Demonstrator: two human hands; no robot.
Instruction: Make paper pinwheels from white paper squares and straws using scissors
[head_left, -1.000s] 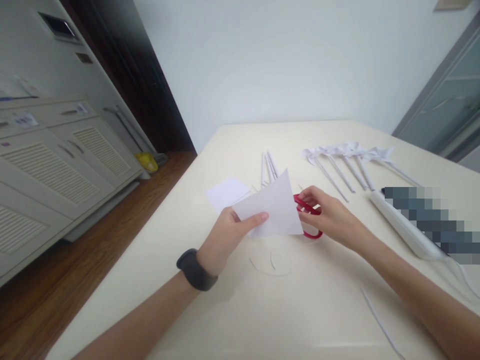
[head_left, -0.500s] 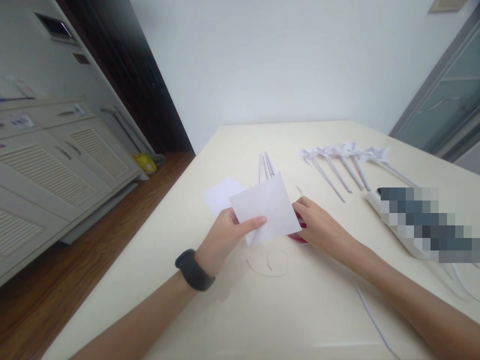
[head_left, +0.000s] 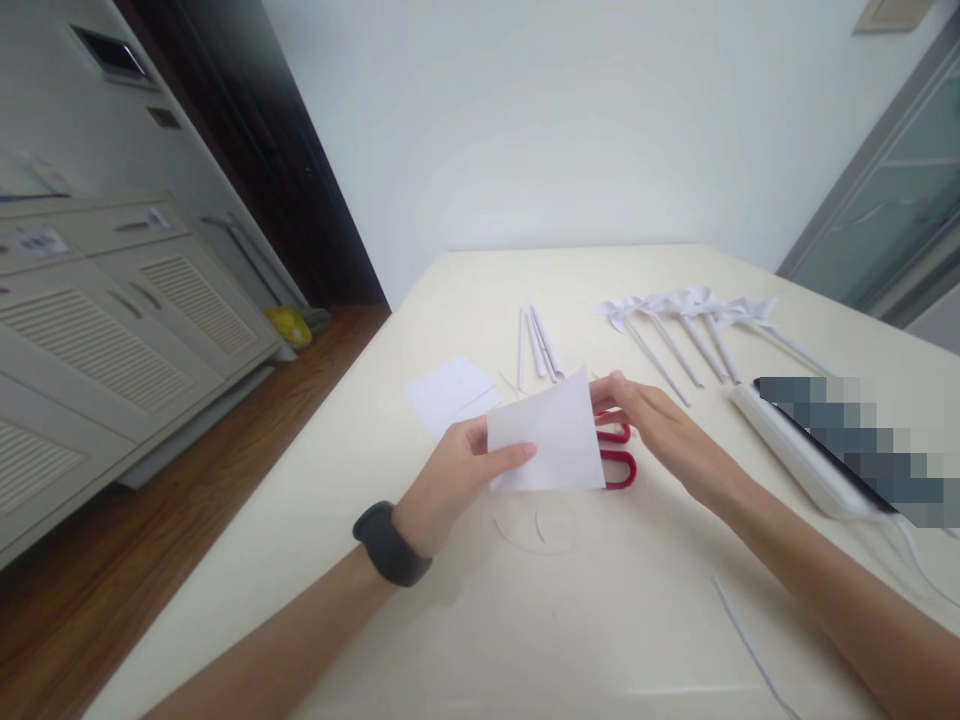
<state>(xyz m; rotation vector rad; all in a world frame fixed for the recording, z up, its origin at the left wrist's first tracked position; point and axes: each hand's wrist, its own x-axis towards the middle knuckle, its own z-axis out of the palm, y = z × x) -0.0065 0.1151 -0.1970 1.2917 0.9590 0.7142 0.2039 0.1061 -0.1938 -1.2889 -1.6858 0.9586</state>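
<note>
My left hand (head_left: 454, 480), with a dark band on the wrist, pinches a white paper sheet (head_left: 551, 440) just above the cream table (head_left: 465, 620). Thumb and fingers are closed on its left edge. My right hand (head_left: 660, 430) reaches in from the right, and its fingers are in and around the red handles of scissors (head_left: 619, 455). The blades are hidden behind the sheet.
A second white sheet (head_left: 448, 392) lies to the left. Several rolled paper sticks (head_left: 538, 342) lie beyond it, and several paper pinwheels (head_left: 686, 305) at the back right. Small cut scraps (head_left: 540, 527) lie in front, a thin strip (head_left: 750, 640) near right. A white flat object (head_left: 806, 455) lies at right.
The left hand has turned the sheet from a diamond pose to a more upright one. The right hand came back up with the scissors, whose red handles show again at the sheet's right edge.
</note>
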